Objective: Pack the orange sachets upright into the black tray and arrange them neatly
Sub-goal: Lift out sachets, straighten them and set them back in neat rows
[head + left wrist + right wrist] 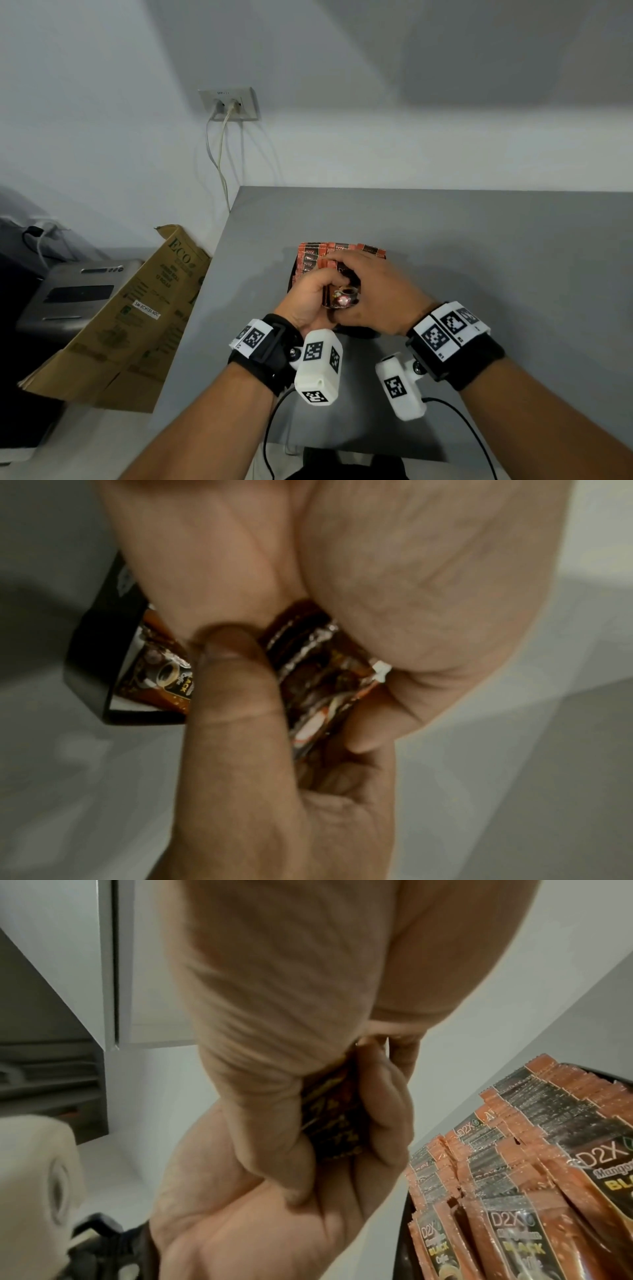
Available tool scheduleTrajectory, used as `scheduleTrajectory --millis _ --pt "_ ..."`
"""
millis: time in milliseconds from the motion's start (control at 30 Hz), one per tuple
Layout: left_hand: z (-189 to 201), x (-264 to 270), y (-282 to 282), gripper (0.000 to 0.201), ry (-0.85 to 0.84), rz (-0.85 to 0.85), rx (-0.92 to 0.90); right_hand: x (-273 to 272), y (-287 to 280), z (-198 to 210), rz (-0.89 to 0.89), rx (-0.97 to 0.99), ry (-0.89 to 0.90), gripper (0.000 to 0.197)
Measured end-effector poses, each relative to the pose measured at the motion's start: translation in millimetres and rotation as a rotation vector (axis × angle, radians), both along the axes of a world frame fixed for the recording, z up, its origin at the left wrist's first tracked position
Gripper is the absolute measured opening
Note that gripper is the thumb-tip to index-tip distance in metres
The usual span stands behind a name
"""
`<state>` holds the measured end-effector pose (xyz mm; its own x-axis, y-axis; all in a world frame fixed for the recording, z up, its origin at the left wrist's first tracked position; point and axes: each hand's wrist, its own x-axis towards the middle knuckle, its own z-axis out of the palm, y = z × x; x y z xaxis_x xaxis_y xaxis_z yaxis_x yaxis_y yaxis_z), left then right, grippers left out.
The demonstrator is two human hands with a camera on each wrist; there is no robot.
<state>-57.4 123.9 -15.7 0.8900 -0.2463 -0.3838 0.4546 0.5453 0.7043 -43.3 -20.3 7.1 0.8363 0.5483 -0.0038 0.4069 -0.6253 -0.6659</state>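
Orange-and-black coffee sachets [318, 255] stand upright in rows in the black tray [356, 331] at the middle of the grey table. In the right wrist view these packed sachets [514, 1150] fill the tray's far part. My left hand [308, 294] grips a small bundle of sachets [342, 296] over the tray's near end, thumb [232, 696] pressed on the bundle [308, 674]. My right hand [373, 291] lies over the same bundle, fingers curled on its top and side. Most of the bundle is hidden between the two hands.
A flattened cardboard box [130, 318] leans off the table's left edge, beside a grey metal machine [75, 291]. A wall socket [229, 104] with hanging cables sits behind. Bare table [496, 274] lies to the right of the tray.
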Motion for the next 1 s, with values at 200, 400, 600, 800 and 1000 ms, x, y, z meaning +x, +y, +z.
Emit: scheduleTrajectory --millis 200,400,600,800,1000 --pt "0 8 5 0.069 -0.068 0.100 0.107 11 -9 14 -0.262 0.287 0.121 0.050" --pt "8 18 14 0.065 -0.120 0.152 0.218 30 -24 11 -0.344 0.357 0.122 0.016" --pt "-4 23 38 0.037 -0.048 0.248 0.324 34 -43 -26 -0.408 0.035 0.063 0.025" --pt "-10 16 39 0.037 -0.023 0.206 0.390 28 -38 -56 -0.295 -0.192 0.164 0.023" --pt "-12 11 38 0.031 -0.032 0.149 0.456 28 -31 -66 -0.318 -0.335 0.123 0.023"
